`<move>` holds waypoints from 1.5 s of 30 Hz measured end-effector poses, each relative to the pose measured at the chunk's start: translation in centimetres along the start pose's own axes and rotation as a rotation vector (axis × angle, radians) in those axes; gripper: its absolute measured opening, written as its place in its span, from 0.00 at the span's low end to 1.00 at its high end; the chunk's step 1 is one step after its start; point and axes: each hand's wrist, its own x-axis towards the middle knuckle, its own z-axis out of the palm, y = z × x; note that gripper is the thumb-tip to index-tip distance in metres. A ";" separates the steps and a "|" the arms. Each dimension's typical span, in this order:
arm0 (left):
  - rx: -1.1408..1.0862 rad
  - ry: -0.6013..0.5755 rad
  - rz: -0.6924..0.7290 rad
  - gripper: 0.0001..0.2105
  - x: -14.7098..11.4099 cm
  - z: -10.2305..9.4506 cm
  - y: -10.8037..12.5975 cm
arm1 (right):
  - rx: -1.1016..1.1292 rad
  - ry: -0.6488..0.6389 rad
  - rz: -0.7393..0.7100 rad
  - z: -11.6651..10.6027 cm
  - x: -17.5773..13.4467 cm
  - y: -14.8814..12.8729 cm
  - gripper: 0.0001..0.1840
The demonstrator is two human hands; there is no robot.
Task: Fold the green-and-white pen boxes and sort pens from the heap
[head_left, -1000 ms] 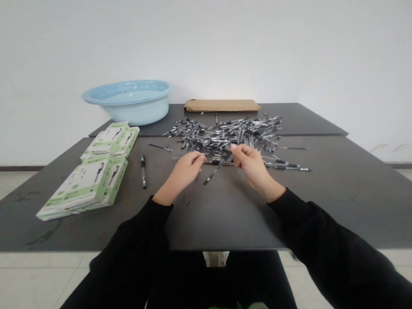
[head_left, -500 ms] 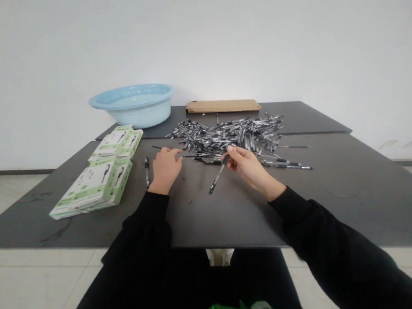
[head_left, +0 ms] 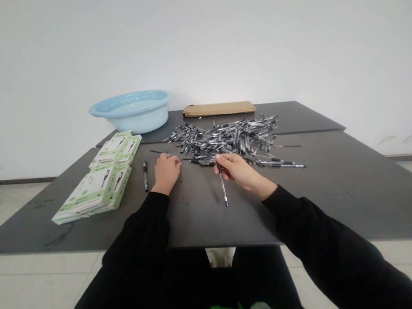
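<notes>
The person's right hand (head_left: pixel 239 173) grips a pen (head_left: pixel 223 187) near its dark upper end, between thumb and fingers, over the middle of the near table (head_left: pixel 212 224), with the clear end pointing toward the front edge. Because the pinch sits at one end only, the long free part could swivel or slip out if the thumb eased; a dropped pen might then roll toward that front edge, as nothing there would stop it. Whether its lower end touches the table cannot be told. The left hand (head_left: pixel 166 174) is bent down over the table, left of the middle, its fingers curled; its fingertips are partly hidden, so whether they hold anything cannot be told. A slim dark rod (head_left: pixel 160 152) lies just beyond those fingers, toward the back edge, and being so thin it could be nudged away or missed. A lone pen (head_left: pixel 145 176) lies just beside that hand, toward the left edge; a careless sweep of the wrist could knock it against the stacked boxes (head_left: pixel 97 179) near the table's front left corner. Toward the back edge, the heap of pens (head_left: pixel 231 137) is loose and crisscrossed, so a brush of the right knuckles could probably set some of them sliding.
</notes>
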 end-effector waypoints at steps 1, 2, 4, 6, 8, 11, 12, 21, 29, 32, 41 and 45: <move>0.008 0.012 0.003 0.11 0.0 0.0 0.0 | 0.003 0.004 0.000 0.0 0.0 0.1 0.26; 0.013 0.024 0.007 0.11 0.0 0.1 -0.1 | 0.003 0.006 0.005 0.0 0.1 0.3 0.25; 0.007 0.048 0.020 0.10 0.0 0.1 -0.1 | 0.005 0.010 0.026 -0.1 0.2 0.5 0.24; -0.025 0.081 0.040 0.10 0.1 0.1 -0.1 | 0.005 0.008 0.063 -0.2 0.3 0.7 0.23; -0.099 0.114 0.066 0.11 0.3 0.0 0.0 | 0.000 0.009 0.112 -0.3 0.4 0.9 0.21; -0.285 0.111 0.096 0.11 0.7 -0.2 0.3 | -0.013 0.013 0.162 -0.4 0.4 1.0 0.21; -0.358 0.095 0.098 0.10 0.8 -0.2 0.5 | -0.025 0.019 0.158 -0.4 0.4 1.0 0.21; -1.483 -0.223 -0.053 0.09 -0.2 -1.4 2.7 | -0.010 0.053 0.056 -0.7 0.2 0.2 0.24; -1.780 -0.597 -0.089 0.13 -1.7 -2.2 4.4 | 0.128 -0.085 0.246 0.4 -0.1 0.9 0.17; -1.724 -0.626 -0.054 0.11 -2.1 -1.9 4.8 | 0.187 -0.084 0.274 0.4 0.0 0.7 0.12; -1.644 -0.623 -0.056 0.09 -2.2 -1.6 5.0 | 0.217 -0.156 0.308 0.6 -0.6 -0.2 0.08; -1.630 -0.638 -0.034 0.11 -2.2 -1.7 5.0 | 0.223 -0.171 0.305 0.6 -0.6 0.0 0.08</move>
